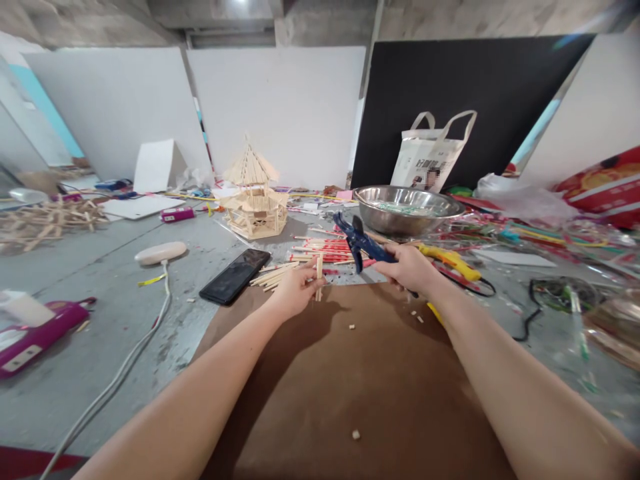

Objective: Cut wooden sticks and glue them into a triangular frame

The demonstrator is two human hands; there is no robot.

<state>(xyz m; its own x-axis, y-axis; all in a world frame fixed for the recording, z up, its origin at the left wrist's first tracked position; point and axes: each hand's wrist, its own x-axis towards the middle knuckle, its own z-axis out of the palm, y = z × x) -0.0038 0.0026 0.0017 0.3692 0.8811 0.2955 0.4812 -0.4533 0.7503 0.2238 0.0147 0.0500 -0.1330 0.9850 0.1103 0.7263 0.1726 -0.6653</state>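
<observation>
Pinched upright in my left hand (300, 288) are short pale wooden sticks (319, 277), held just above the brown sheet (380, 373); how many is unclear. My right hand (411, 268) is wrapped around the handles of dark blue shears (361, 241), whose jaws stand apart and point up and left. A gap separates the shears from the sticks. Loose wooden sticks (274, 276) lie beside my left hand, and more in red wrappers (323, 249) lie behind both hands. Small cut bits (352, 327) are scattered on the sheet.
A pagoda-like stick model (256, 212) stands at the back. Left of my hand lie a black phone (235, 277), a white corded device (161, 253) and a purple power strip (45, 333). A metal basin (407, 220) and a yellow glue gun (453, 261) are on the right.
</observation>
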